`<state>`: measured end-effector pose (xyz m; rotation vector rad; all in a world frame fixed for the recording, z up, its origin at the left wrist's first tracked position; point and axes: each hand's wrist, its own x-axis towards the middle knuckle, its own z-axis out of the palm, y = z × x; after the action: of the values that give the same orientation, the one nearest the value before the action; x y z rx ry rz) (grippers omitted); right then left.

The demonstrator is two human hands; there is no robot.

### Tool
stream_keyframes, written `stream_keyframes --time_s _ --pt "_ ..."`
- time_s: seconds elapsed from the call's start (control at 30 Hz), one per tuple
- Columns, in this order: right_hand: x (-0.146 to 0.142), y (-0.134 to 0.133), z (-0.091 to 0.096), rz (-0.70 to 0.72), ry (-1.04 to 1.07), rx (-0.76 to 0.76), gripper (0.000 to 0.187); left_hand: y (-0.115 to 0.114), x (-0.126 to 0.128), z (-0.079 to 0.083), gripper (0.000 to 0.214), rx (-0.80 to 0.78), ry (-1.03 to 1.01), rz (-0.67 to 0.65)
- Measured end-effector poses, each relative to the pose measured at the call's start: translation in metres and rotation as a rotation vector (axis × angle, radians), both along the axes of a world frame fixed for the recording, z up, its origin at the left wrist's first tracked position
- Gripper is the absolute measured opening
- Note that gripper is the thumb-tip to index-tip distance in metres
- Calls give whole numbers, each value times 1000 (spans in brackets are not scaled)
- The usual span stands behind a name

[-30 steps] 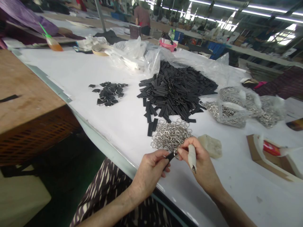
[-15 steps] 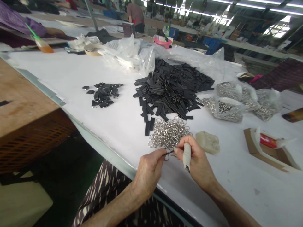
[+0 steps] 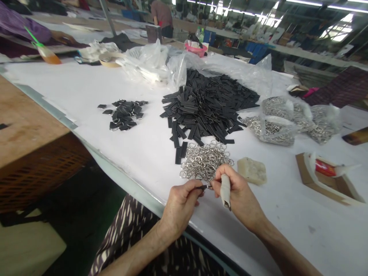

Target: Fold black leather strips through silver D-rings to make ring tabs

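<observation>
My left hand [image 3: 182, 203] pinches a black strip [image 3: 202, 187] between thumb and fingers. A small metal ring [image 3: 208, 185] is at the strip's right end, between my two hands. My right hand [image 3: 237, 193] is closed around a tool with a pale wrapped handle [image 3: 225, 189], its fingertips at the ring; the tool's working end is hidden. Just beyond my fingers lies a heap of silver metal rings [image 3: 202, 159]. Behind that spreads a large pile of black strips [image 3: 209, 103]. To the left sits a smaller pile of folded black strips with rings [image 3: 125, 114].
A pale waxy block [image 3: 252, 171] lies right of my right hand. Farther right are bags of rings [image 3: 273, 130] and an open cardboard box [image 3: 327, 184] with a red-labelled tube. Clear plastic bags [image 3: 152, 63] lie behind. A person's purple sleeve [image 3: 23, 21] shows far left.
The ring and black strip have shifted slightly between my fingertips; the ring hung lower before. My hands stay almost in place, and the view has tilted a little.
</observation>
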<state>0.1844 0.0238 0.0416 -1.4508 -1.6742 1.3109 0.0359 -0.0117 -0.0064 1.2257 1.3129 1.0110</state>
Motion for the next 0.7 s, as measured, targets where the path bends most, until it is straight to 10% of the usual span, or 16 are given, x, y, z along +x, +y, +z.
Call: stream_keyframes --time_s 0.3,0.7 --pt "3 5 0 24 17 -26 12 -3 -4 1 22 51 128 -41" --pt "4 -1 -6 -73 -49 132 12 3 -2 15 40 -290 -424 33"
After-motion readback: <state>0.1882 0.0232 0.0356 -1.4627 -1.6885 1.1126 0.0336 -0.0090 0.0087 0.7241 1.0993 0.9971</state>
